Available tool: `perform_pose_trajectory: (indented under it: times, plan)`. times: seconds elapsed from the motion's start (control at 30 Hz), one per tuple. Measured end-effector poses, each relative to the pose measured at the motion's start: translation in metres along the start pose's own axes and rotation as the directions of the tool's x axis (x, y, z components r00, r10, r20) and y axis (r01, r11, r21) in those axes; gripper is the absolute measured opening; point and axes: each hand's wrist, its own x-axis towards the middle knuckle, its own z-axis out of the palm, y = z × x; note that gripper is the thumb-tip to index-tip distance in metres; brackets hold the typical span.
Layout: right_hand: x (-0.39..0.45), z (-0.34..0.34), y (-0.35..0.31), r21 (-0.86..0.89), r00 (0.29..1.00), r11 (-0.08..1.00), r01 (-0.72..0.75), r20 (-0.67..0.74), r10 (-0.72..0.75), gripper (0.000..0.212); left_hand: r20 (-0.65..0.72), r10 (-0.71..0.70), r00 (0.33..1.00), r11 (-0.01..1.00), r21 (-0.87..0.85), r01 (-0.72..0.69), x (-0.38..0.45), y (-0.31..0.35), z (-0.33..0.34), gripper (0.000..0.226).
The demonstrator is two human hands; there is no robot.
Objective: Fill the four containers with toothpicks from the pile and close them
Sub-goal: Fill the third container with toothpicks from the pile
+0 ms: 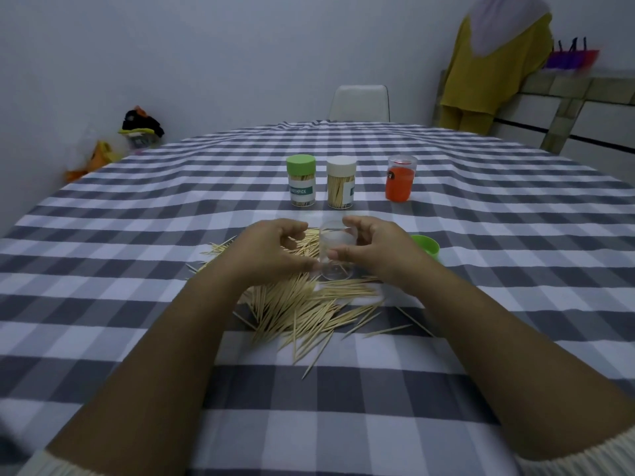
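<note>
Third container in hand. The right hand (pixel 374 249) grips an empty clear container (pixel 337 250), upright on the toothpick pile (pixel 302 304) mid-tabletop. The left hand (pixel 271 249) is curled just beside it; whether it holds toothpicks cannot be told. Two capped, filled containers (pixel 321 182) stand toward the far edge. In my judgement, next: gather a bundle, load it, fit the green lid (pixel 426 247).

checked tablecloth (pixel 481 235) | white chair (pixel 359 103) | yellow garment (pixel 488 73)
</note>
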Motion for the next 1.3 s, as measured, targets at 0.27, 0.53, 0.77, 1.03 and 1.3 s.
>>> perform_pose_trajectory:
  times: [0.27,0.53,0.77,1.03,1.3]
  plan:
    - [0.002,-0.004,0.003,-0.030,0.999,0.999,-0.013,0.039,0.014,0.076,0.025,-0.114,0.993,0.943,0.317,0.100,0.002,0.000,0.008,0.075]
    - [0.001,-0.004,0.004,-0.028,0.999,1.000,0.011,0.050,-0.010,0.076,0.030,-0.134,0.991,0.859,0.501,0.101,0.003,0.015,0.010,0.034]
    - [0.000,-0.005,0.002,-0.055,0.998,0.998,0.028,0.050,-0.026,0.073,-0.053,-0.102,0.993,0.879,0.463,0.115,0.003,0.009,0.009,0.031]
    - [0.000,-0.004,0.001,-0.090,0.998,0.995,0.035,0.053,-0.030,0.073,-0.050,-0.105,0.993,0.811,0.573,0.115,0.008,-0.002,0.009,0.030]
    - [0.002,-0.005,0.004,-0.106,0.999,0.994,0.014,0.032,-0.011,0.074,0.031,-0.084,0.996,0.872,0.486,0.059,0.004,0.002,0.011,0.021]
